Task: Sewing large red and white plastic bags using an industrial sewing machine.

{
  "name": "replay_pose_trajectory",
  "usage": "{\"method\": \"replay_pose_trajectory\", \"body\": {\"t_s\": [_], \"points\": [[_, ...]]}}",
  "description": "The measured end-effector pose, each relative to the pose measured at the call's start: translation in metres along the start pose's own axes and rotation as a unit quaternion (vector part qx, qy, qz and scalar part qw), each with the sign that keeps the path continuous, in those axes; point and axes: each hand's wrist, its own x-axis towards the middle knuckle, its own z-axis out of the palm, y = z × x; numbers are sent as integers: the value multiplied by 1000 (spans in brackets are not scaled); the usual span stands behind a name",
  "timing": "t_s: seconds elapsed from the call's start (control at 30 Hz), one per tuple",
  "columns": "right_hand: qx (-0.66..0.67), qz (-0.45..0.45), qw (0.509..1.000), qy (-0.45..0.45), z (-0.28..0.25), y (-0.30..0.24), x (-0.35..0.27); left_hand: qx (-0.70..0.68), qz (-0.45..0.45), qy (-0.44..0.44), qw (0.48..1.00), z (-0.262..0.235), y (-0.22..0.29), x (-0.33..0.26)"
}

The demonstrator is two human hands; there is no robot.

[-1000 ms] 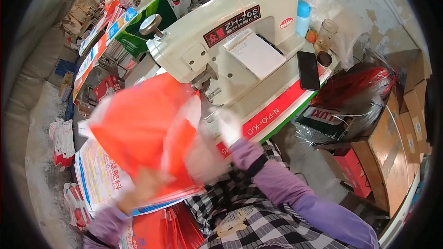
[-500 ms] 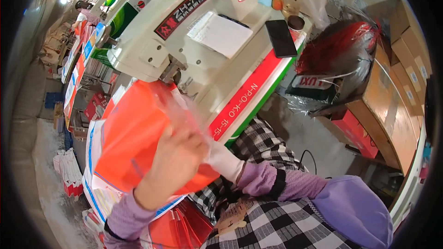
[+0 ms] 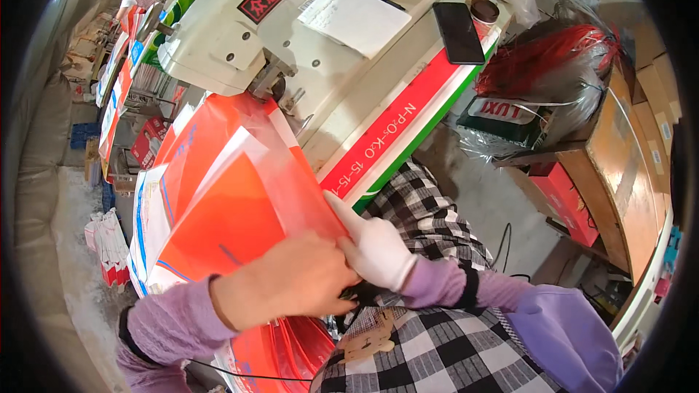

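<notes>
Far left: stacked printed bags [image 3: 109, 244] on floor, lower-left of frame; more printed sheets [image 3: 116, 94] run toward upper left.
Orange bag [image 3: 240, 204]: centre-left of frame, flat stack w/ clear film layer on top, lying on worktop [image 3: 408, 94] below machine head; near corner sits under both hands.
Left hand [image 3: 291, 284]: bare, lower centre; palm down, fingers pressed together, resting on near edge of orange bag. Purple sleeve.
Right hand [image 3: 375, 247]: white glove, just right of left hand, touching it; fingers closed, index extended along bag's right edge, pinching the film corner.
Sewing machine [image 3: 291, 36]: cream body, upper centre, above bag.
Paper sheet [image 3: 357, 18]: on machine top.
Phone [image 3: 459, 33]: black, upper centre-right on worktop.
Red bundle in clear plastic [image 3: 553, 65]: upper right, well apart from hands.
</notes>
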Motion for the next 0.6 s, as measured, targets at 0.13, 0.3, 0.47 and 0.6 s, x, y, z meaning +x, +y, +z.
{"method": "replay_pose_trajectory", "body": {"t_s": [0.13,0.3,0.47,0.6], "points": [[-82,-47,994,57,0,11,-2,187,-11,448,874,33,-128,-39],[-256,-70,963,40,-9,12,100,300,-256,85,915,-71,-119,-102],[-393,-49,918,15,32,-7,207,234,-139,212,939,41,35,10],[-305,-17,952,16,34,-20,201,97,-165,220,957,-18,-4,-43]]}}
